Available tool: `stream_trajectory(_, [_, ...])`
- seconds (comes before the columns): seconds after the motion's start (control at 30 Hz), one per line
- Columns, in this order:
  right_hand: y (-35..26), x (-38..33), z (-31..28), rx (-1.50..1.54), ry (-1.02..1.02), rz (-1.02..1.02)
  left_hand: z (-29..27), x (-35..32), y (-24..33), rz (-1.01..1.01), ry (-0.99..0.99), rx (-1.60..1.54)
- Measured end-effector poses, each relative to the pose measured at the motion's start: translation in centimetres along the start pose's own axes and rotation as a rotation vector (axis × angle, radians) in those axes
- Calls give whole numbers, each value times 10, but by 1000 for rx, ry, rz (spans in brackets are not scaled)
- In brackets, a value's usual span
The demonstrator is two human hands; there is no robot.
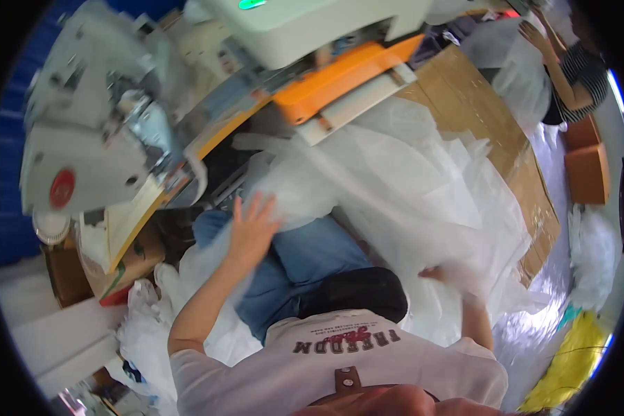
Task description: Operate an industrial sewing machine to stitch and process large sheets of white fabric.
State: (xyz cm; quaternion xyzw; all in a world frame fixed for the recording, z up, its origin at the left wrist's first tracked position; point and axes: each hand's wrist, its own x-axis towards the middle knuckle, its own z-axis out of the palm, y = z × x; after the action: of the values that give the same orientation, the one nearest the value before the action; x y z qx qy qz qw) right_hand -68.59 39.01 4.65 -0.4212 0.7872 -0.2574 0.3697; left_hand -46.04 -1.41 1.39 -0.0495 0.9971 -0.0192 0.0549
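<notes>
A heap of sheer white fabric (409, 173) spreads from below the sewing machine (326, 35) across my lap and to the right. My left hand (253, 229) lies above my blue jeans at the fabric's left edge. Its fingers are stretched and spread, with nothing seen gripped in them. My right hand (454, 275) is at the fabric's lower right part, smeared by motion and partly covered by the sheer cloth. Whether it grips the cloth does not show.
At the left stands a grey machine (83, 166) on a yellow-edged table (129, 234). A cardboard sheet (478, 97) lies at the right. Beyond it, another person in a striped top (592, 76) handles white material. A yellow bundle (568, 364) lies at lower right.
</notes>
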Motion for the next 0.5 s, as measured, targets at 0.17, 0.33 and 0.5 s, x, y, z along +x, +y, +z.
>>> stream_trajectory(0.17, [-66,143,-56,-490,612,131,55,29,-89,-485,115,-401])
stream_trajectory(0.33, [57,302,103,66,385,30,75,110,-22,-305,232,-613])
stream_trajectory(0.5, [117,279,129,-585,-65,-225,47,-15,21,-236,736,-795])
